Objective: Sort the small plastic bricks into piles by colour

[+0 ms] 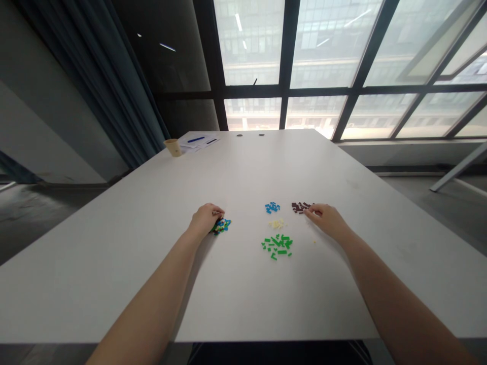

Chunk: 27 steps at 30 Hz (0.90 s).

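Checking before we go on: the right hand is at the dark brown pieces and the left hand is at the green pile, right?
Not quite: the head view shows the left hand at the mixed-colour pile, not the green pile. The right hand is at the dark brown pieces, as you said.

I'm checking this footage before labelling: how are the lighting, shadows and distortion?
Head view: the windows are bright and washed out, with streaks like lamp reflections; head view: a soft shadow lies beside the left forearm on the white table; head view: wide-angle stretch toward the edges; head view: pale yellow pieces contrast weakly with the tabletop.
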Each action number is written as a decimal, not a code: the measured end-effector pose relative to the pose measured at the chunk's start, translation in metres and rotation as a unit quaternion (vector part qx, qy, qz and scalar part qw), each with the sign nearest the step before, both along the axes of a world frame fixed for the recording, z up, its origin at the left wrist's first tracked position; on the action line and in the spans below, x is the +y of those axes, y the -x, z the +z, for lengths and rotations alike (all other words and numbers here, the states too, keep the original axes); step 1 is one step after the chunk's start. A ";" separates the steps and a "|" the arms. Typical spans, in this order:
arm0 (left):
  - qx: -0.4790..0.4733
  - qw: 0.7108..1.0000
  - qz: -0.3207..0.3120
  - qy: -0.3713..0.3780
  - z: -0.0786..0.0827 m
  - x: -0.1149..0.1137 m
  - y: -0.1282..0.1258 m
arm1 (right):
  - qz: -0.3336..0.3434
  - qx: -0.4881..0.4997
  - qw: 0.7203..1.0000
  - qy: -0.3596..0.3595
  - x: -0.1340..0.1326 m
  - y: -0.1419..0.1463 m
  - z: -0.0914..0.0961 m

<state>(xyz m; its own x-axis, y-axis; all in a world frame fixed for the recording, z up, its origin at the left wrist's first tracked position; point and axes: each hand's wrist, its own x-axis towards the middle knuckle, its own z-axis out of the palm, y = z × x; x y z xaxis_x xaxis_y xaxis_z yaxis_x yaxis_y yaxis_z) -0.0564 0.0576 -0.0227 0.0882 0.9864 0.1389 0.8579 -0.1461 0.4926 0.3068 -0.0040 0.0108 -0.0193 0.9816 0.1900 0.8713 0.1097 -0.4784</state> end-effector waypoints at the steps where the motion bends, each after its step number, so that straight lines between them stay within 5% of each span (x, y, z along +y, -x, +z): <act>1: -0.001 1.000 0.002 0.002 0.001 -0.001 -0.001 | 0.004 -0.002 1.000 0.000 0.000 0.000 -0.001; 9: 0.021 1.000 0.005 -0.008 0.015 -0.011 -0.012 | 0.012 0.000 1.000 0.001 0.001 0.000 -0.004; 15: -0.184 0.982 -0.042 0.029 0.029 -0.021 -0.032 | 0.020 0.000 1.000 0.003 -0.002 0.004 0.000; 18: -0.327 0.935 -0.063 0.118 0.030 -0.033 -0.050 | 0.037 0.003 0.999 -0.019 -0.005 0.008 0.002; 22: -0.489 0.830 -0.083 0.255 0.029 -0.056 -0.080 | 0.078 0.025 0.995 -0.056 -0.006 0.016 0.000; 25: -0.545 0.760 -0.092 0.343 0.029 -0.071 -0.097 | 0.117 0.028 0.991 -0.059 -0.006 0.024 -0.008; 27: -0.556 0.738 -0.100 0.368 0.029 -0.076 -0.102 | 0.135 0.007 0.989 -0.053 -0.006 0.030 -0.014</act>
